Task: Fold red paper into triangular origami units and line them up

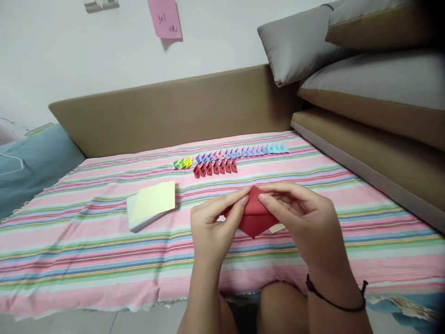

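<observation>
A partly folded sheet of red paper (255,223) is held up over the striped cloth, its lower corner pointing toward me. My left hand (217,220) pinches its left side between thumb and fingers. On the opposite side my right hand (302,213) grips it the same way, the thumb lying on the front face. Beneath the right hand, a small pale yellow piece of paper (277,228) shows on the cloth, mostly hidden. Beyond the hands stands a row of small red folded paper pieces (215,168). Behind it runs a longer row of purple, pink and blue folded pieces (243,153).
A stack of pale square paper (153,204) lies to the left on the striped cloth (86,241). Green and yellow folded pieces (182,163) sit left of the rows. A brown backrest (174,109) closes off the back, with grey cushions (375,79) piled at right.
</observation>
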Available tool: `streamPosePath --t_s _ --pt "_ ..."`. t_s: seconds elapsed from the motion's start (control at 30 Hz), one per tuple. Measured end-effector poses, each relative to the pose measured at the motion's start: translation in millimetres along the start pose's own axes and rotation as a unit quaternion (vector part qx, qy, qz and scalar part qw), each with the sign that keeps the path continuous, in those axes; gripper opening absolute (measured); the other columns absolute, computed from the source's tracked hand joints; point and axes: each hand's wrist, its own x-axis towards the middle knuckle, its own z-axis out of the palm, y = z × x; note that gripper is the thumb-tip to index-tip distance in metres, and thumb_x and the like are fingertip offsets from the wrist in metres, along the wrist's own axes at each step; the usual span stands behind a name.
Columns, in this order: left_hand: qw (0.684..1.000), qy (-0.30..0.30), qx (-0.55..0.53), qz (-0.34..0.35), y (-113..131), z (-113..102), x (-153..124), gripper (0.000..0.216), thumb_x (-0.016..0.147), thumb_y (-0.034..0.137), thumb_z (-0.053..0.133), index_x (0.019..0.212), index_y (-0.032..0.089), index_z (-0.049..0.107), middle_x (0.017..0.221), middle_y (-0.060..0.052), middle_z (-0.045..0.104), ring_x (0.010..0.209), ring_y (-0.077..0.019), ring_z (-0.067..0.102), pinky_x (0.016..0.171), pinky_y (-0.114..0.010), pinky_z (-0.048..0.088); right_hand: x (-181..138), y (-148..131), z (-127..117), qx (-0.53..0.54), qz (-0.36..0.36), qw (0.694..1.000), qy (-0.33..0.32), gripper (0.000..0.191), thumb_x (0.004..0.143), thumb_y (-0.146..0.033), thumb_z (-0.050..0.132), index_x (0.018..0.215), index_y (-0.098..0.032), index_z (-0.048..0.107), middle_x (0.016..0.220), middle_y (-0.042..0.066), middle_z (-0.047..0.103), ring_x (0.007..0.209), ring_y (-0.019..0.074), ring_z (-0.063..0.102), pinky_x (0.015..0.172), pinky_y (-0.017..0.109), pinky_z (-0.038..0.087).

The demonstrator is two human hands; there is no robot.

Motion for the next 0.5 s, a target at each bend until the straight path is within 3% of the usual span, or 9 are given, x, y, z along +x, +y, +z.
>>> streamPosePath --t_s 0.17,0.5 --pt "0.997 -0.075 0.019 -0.028 -11 -4 0 0.017 0.077 0.021 0.065 0.09 0.025 0.074 0.089 -0.001 0.074 0.079 -0.019 0.069 0.07 -0.027 0.055 4 10 -1 0.004 0.047 0.998 -0.03 0.009 0.075 -0.03 0.069 0.078 -0.021 0.069 0.08 0.002 0.071 0.074 0.0161 0.067 0.064 0.025 0.055" --pt "0.983 -0.119 -0.048 -0.128 -12 -4 0 0.018 0.079 0.027 0.064 0.096 0.021 0.063 0.073 -0.001 0.073 0.07 -0.015 0.067 0.065 -0.022 0.048 5 17 -2 0.025 0.097 0.993 -0.065 0.017 0.073 -0.035 0.069 0.078 -0.019 0.066 0.073 0.002 0.068 0.067 0.015 0.062 0.058 0.024 0.05"
